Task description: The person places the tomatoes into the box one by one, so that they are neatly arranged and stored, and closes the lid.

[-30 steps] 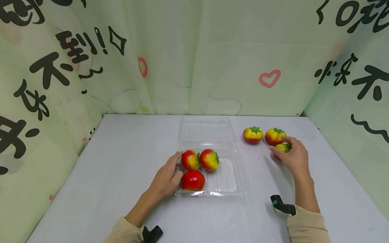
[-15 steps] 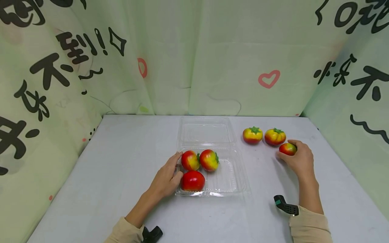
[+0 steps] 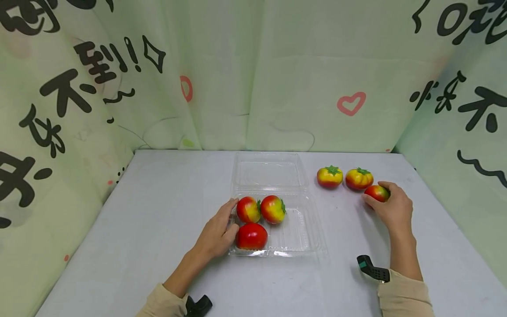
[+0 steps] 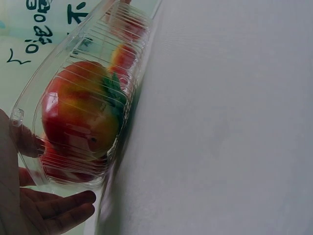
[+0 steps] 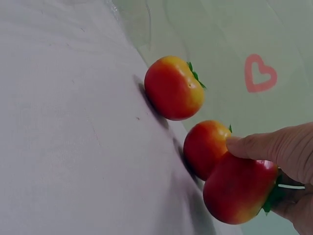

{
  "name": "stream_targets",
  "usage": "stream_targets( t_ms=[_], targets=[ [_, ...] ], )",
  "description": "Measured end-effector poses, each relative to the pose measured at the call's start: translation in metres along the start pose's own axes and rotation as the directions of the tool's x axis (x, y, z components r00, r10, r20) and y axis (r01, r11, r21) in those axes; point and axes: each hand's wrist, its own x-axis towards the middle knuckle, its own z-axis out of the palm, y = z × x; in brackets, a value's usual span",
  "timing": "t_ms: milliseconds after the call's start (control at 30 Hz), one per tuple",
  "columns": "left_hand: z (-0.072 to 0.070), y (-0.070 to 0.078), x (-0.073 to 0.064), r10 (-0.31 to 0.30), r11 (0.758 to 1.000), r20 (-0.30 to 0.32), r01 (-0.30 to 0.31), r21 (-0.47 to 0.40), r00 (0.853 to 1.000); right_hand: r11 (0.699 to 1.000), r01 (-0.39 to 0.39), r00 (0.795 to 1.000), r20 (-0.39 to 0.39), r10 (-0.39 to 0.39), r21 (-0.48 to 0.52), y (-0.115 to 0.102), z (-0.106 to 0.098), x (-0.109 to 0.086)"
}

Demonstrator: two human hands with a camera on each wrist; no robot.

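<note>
A clear plastic container [image 3: 305, 229] lies with its lid [image 3: 269, 171] folded back. In its left part sit three red-and-yellow tomatoes: one at the back left [image 3: 248, 209], one beside it with green leaves [image 3: 273, 209], and a redder one in front [image 3: 251, 236]. My left hand [image 3: 215, 233] holds the container's left edge, thumb over the rim; the left wrist view shows other fingers [image 4: 68, 210] outside the wall. My right hand [image 3: 394, 207] pinches a tomato [image 3: 377, 193] between thumb and fingers, its leaves turned towards the palm in the right wrist view.
Two more tomatoes, one on the left [image 3: 329, 177] and one on the right [image 3: 358, 178], stand on the white table [image 3: 178, 185] just beyond the right hand. Green printed curtains [image 3: 293, 88] close off the back and both sides.
My right hand has shifted right, taking its tomato away from the two behind and tipping it so the red side faces left. My left hand and the container stay in place.
</note>
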Motion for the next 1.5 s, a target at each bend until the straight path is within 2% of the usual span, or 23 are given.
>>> stream_targets(
  t_ms=[600,1033,1500],
  targets=[
    [-0.001,0.001,0.0,0.002,1.0,0.005,-0.002,-0.004,1.0,0.991,0.131,0.991,-0.035,-0.13,0.028,-0.037,-0.005,-0.02],
    [-0.001,0.001,0.0,0.006,1.0,0.005,-0.006,-0.007,1.0,0.964,0.263,0.963,-0.07,-0.261,0.025,-0.063,-0.008,-0.039],
    [-0.001,0.0,0.0,0.014,1.0,0.003,-0.013,-0.01,1.0,0.938,0.343,0.939,-0.062,-0.339,0.054,-0.086,-0.005,-0.058]
  ],
)
